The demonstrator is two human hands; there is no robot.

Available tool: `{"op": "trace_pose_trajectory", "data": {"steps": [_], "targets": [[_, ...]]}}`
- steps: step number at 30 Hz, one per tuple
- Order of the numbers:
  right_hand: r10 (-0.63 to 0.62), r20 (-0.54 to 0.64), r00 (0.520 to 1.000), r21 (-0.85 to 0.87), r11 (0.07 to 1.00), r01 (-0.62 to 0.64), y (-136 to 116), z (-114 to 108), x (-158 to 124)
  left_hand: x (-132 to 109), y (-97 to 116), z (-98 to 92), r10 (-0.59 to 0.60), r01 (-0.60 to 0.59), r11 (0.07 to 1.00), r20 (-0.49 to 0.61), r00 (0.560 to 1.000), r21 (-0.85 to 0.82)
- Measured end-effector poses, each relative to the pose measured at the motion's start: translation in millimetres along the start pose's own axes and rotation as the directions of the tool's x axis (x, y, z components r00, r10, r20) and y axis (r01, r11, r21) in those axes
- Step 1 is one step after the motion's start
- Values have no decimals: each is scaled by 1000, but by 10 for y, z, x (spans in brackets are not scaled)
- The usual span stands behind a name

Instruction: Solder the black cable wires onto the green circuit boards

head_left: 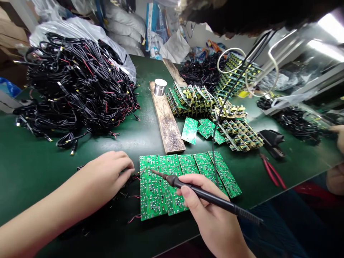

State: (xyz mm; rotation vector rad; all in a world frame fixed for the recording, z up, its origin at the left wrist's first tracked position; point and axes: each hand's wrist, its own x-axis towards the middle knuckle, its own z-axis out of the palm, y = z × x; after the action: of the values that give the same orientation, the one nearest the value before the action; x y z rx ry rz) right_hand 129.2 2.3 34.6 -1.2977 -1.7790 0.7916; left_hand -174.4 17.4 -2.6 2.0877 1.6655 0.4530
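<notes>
My right hand (204, 204) grips a black soldering iron (206, 196), and its thin tip rests on or just above a green circuit board panel (153, 195). The panel lies flat on the green mat (45, 172), with several joined boards and solder joints facing up. My left hand (109, 171) sits at the panel's left edge, fingers curled. Thin red and black wires (134, 196) stick out along that edge. My fingers hide whether the left hand pinches a wire.
A large heap of black cables (77, 86) lies at the left. Ahead are a scorched wooden board (166, 118), a solder spool (160, 87) and stacks of populated boards (239, 134). Red-handled pliers (271, 172) lie at the right, where a co-worker's hand (339, 138) shows.
</notes>
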Motion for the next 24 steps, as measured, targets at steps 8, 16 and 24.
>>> {"op": "trace_pose_trajectory", "data": {"steps": [8, 16, 24], "targets": [[8, -23, 1000, 19, 1000, -7, 21, 16, 102, 122, 128, 141, -185, 194, 980, 160, 970, -42], [-20, -33, 999, 46, 999, 22, 39, 115, 141, 109, 75, 60, -240, 336, 871, 285, 928, -359], [-92, 44, 995, 210, 974, 81, 88, 770, 223, 77, 118, 28, -129, 220, 879, 232, 964, -423]]}}
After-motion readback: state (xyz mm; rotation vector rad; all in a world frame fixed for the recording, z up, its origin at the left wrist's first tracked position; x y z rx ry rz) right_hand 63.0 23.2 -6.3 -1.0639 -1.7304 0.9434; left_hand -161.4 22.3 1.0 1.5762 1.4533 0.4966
